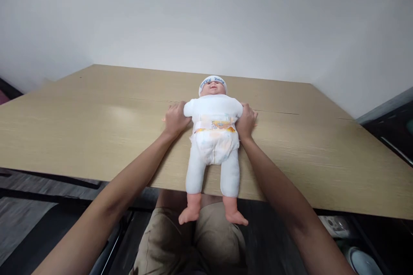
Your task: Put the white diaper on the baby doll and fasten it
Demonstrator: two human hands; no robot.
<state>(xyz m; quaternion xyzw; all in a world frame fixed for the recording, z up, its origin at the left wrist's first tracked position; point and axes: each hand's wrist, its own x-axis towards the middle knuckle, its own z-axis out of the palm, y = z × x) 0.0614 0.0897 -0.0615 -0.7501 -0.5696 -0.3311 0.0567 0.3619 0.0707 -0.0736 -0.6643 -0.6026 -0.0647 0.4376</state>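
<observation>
A baby doll (213, 106) with a white cloth body lies on its back on the wooden table (112, 142), its head toward the wall. It wears a white cap (213, 80) with blue lettering and a white diaper (214, 144) with an orange patterned waistband. The doll's pink feet hang past the table's near edge. My left hand (176, 118) is wrapped round the doll's arm on the left, and my right hand (247, 121) grips its arm on the right. Bits of the doll's fingers stick out beyond both my hands.
A pale wall (193, 21) stands directly behind the table. Below the near edge are my knees in khaki trousers (174, 240). A dark chair (45, 232) is at the lower left, and a white rounded object (363, 262) sits at the lower right.
</observation>
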